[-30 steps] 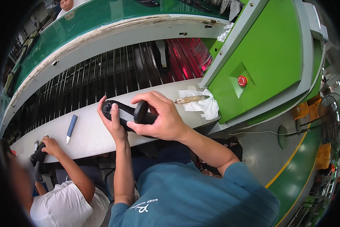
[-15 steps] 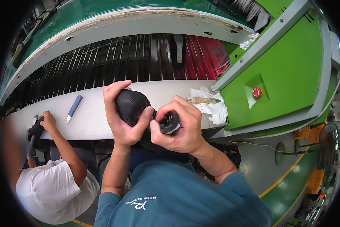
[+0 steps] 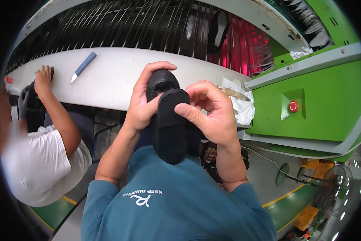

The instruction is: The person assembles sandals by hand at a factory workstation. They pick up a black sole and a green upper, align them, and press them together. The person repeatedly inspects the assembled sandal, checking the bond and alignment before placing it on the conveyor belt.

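A black shoe [image 3: 161,78] with a rounded toe is wrapped in my left hand [image 3: 140,102], fingers round its far end and thumb at its near side. A black sole [image 3: 170,134], long and rounded at both ends, hangs lengthwise in front of the shoe and covers part of it. My right hand [image 3: 216,114] pinches the sole's upper right edge, thumb on the ribbed face and fingers behind. Whether the sole's upper end touches the shoe cannot be made out.
On the white ledge [image 3: 112,76] lies a blue-handled knife [image 3: 85,65]. A wrapped tool [image 3: 233,93] rests on white cloth [image 3: 245,113] beside a green machine panel with a red button [image 3: 293,106]. Metal rollers run behind. A co-worker in a white shirt [image 3: 39,160] sits at left.
The sole, curled in my right hand before, now hangs straightened before the shoe. My right hand has opened out from round it to an edge pinch. The view has shifted.
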A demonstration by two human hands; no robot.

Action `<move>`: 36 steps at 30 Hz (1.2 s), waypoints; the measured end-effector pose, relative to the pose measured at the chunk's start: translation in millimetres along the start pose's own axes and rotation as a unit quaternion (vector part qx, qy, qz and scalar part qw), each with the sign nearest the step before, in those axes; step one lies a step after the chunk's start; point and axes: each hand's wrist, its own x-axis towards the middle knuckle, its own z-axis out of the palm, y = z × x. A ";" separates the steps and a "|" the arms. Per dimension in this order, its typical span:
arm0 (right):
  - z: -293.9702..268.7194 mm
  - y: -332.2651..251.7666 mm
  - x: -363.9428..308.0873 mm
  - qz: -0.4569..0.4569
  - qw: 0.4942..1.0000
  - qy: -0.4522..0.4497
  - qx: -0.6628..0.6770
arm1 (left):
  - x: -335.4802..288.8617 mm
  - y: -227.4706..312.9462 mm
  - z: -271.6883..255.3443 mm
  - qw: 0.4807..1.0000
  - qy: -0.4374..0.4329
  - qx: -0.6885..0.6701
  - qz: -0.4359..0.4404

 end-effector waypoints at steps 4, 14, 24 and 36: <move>0.4 14.9 -3.0 0.014 0.999 0.003 0.049 | -8.2 -6.6 7.9 0.999 0.022 0.045 0.005; 5.3 9.7 -5.9 -0.055 0.997 0.049 0.012 | -6.5 4.2 13.7 0.998 -0.035 -0.017 -0.043; 0.8 0.8 -17.4 -0.077 0.994 0.077 -0.003 | -6.8 7.4 24.9 0.998 -0.053 0.007 -0.033; 7.0 -14.7 -26.8 -0.073 0.995 0.072 -0.019 | -15.4 27.1 24.7 0.993 -0.072 0.084 -0.043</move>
